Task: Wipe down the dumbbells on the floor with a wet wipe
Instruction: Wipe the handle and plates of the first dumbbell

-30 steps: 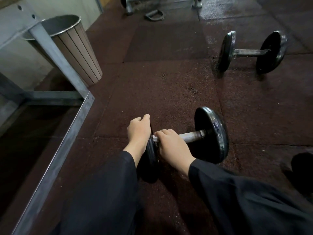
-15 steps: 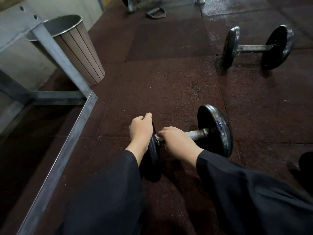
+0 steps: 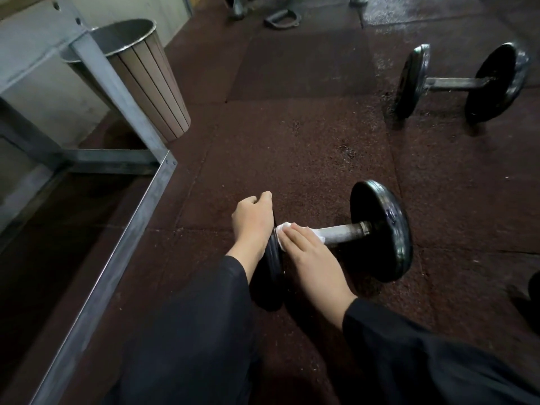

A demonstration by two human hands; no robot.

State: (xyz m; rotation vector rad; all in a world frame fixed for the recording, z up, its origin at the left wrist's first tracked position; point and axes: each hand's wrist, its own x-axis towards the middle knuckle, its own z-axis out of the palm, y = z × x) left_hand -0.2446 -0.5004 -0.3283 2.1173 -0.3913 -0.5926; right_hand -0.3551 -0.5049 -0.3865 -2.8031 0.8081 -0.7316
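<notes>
Down low, the left hand (image 3: pixel 252 219) is gripping the top of the near dumbbell's (image 3: pixel 344 230) left plate (image 3: pixel 270 276), fingers curled over its rim. Just beside it, the right hand (image 3: pixel 309 252) is lying over the left end of the bar (image 3: pixel 340 230) with fingers bent around it, pressing a white wipe (image 3: pixel 285 228) against the metal; the wipe is peeking out above the fingers and past the fingertips along the bar. Both arms are wearing black sleeves (image 3: pixel 204 331). This dumbbell is resting on the dark red rubber floor (image 3: pixel 306 147), its right plate (image 3: pixel 380 229) standing upright and shining. A second dumbbell (image 3: pixel 464 81) is lying well apart, toward the upper right, also on the floor. To the left, a grey metal frame (image 3: pixel 117 244) is running along the floor, with a slanted post rising from its corner. Behind that post a slatted bin (image 3: pixel 152 83) with a metal rim is standing near the wall. Farther off, at the top, a metal handle (image 3: pixel 282 17) is lying on the floor.
</notes>
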